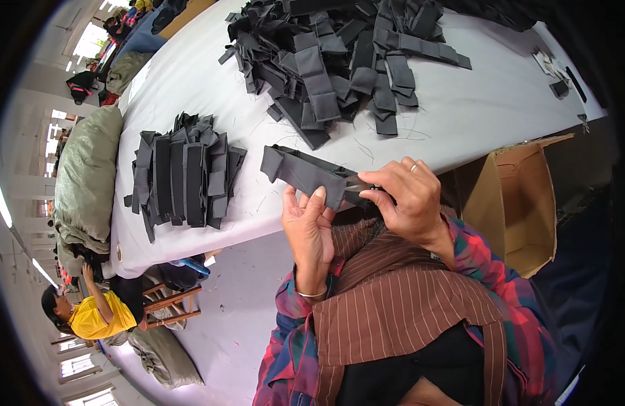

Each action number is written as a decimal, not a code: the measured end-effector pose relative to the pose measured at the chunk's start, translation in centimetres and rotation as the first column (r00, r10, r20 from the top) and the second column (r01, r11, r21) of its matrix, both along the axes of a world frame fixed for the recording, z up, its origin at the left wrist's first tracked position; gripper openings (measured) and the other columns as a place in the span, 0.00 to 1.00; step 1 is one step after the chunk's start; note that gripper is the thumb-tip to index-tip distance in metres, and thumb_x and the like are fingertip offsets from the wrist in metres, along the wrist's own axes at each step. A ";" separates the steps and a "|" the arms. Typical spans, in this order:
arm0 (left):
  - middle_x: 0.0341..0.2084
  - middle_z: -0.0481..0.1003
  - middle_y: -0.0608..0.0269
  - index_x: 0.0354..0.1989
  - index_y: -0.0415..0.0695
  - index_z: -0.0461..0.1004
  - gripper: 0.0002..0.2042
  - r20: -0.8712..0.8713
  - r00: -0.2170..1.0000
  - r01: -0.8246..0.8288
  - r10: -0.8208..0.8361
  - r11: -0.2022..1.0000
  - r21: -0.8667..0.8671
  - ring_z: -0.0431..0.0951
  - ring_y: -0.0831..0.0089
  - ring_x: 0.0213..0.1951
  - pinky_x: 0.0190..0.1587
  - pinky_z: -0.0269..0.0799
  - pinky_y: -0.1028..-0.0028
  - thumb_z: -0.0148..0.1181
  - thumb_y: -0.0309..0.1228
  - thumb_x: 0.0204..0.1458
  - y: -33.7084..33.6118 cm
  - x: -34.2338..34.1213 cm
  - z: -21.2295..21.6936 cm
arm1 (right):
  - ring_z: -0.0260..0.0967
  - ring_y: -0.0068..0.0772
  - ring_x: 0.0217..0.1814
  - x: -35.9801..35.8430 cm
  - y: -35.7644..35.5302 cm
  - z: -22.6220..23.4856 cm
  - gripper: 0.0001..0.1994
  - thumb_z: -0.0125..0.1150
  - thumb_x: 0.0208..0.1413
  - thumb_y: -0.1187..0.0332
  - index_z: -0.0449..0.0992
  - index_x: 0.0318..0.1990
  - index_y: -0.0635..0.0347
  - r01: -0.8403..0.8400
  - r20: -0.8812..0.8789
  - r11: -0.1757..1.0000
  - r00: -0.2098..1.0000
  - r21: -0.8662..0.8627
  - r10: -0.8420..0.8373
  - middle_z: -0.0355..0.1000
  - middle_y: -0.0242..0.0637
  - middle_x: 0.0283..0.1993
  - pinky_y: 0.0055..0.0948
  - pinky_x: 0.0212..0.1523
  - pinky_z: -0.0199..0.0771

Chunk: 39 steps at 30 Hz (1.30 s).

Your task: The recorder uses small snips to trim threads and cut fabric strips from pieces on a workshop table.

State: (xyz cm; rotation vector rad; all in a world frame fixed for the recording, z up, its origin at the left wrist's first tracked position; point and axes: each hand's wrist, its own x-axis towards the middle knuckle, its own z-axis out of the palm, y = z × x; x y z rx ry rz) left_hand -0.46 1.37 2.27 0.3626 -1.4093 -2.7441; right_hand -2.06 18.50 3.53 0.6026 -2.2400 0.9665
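A dark grey fabric strip (300, 172) is pinched between the thumb and fingers of my left hand (307, 227), just over the table's near edge. My right hand (408, 201), with a ring on one finger, is closed on small metal thread snips (355, 185). Their blades reach the right end of the strip; whether they touch a thread is too small to tell. To the left, similar strips lie in a stacked bundle (184, 177). Beyond my hands, a large loose heap of dark grey strips (312, 68) spreads over the table.
The white table (258, 115) carries scattered thread ends. An open cardboard box (519, 203) stands at right beside its edge. Stuffed sacks (89, 176) line the left side. At lower left, a person in a yellow top (99, 314) works near a wooden stool (174, 304).
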 end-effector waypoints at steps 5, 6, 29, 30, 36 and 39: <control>0.42 0.73 0.60 0.53 0.43 0.61 0.18 -0.001 1.000 -0.014 0.014 1.000 -0.002 0.77 0.71 0.40 0.42 0.77 0.71 0.55 0.21 0.56 0.1 0.5 0.0 | 0.60 0.35 0.24 0.4 -0.2 -0.2 0.10 0.68 0.42 0.67 0.77 0.35 0.53 0.012 -0.013 1.000 1.000 0.017 -0.012 0.67 0.30 0.23 0.32 0.26 0.55; 0.41 0.73 0.60 0.53 0.43 0.61 0.17 0.006 1.000 -0.016 0.016 1.000 -0.001 0.77 0.71 0.40 0.42 0.77 0.71 0.55 0.21 0.56 0.1 0.6 0.1 | 0.60 0.35 0.24 0.5 -0.1 -0.3 0.10 0.68 0.42 0.67 0.77 0.35 0.53 0.013 -0.013 1.000 1.000 0.018 -0.013 0.67 0.30 0.23 0.32 0.26 0.55; 0.46 0.73 0.51 0.68 0.41 0.41 0.37 -0.037 0.990 0.137 -0.139 0.989 -0.046 0.77 0.72 0.39 0.34 0.76 0.79 0.56 0.17 0.52 0.2 1.8 0.9 | 0.57 0.14 0.25 1.2 -0.3 0.4 0.08 0.67 0.48 0.72 0.73 0.28 0.66 -0.050 0.592 0.918 0.750 -0.393 0.295 0.67 0.30 0.19 0.21 0.26 0.60; 0.45 0.73 0.51 0.67 0.40 0.41 0.37 -0.030 0.994 0.099 -0.101 0.993 -0.059 0.77 0.73 0.38 0.33 0.75 0.80 0.56 0.17 0.52 0.2 1.9 1.0 | 0.57 0.14 0.24 1.2 -0.3 0.5 0.09 0.67 0.49 0.72 0.72 0.27 0.66 -0.035 0.607 0.928 0.747 -0.370 0.270 0.66 0.31 0.18 0.22 0.25 0.60; 0.38 0.74 0.50 0.58 0.40 0.48 0.29 -0.001 1.000 0.009 -0.009 0.995 -0.101 0.75 0.76 0.31 0.28 0.72 0.81 0.58 0.17 0.52 0.0 2.5 1.9 | 0.60 0.24 0.18 1.7 -0.9 1.0 0.08 0.63 0.50 0.71 0.72 0.27 0.66 -0.094 0.519 0.919 0.801 -0.383 0.298 0.68 0.41 0.17 0.28 0.20 0.61; 0.34 0.74 0.52 0.52 0.42 0.52 0.23 -0.025 0.999 -0.024 0.020 0.988 -0.154 0.73 0.78 0.27 0.27 0.71 0.81 0.58 0.19 0.52 -0.4 2.6 1.3 | 0.56 0.15 0.24 2.1 -1.3 1.8 0.08 0.63 0.51 0.73 0.70 0.25 0.67 -0.111 0.506 0.904 0.797 -0.413 0.329 0.65 0.33 0.18 0.23 0.24 0.60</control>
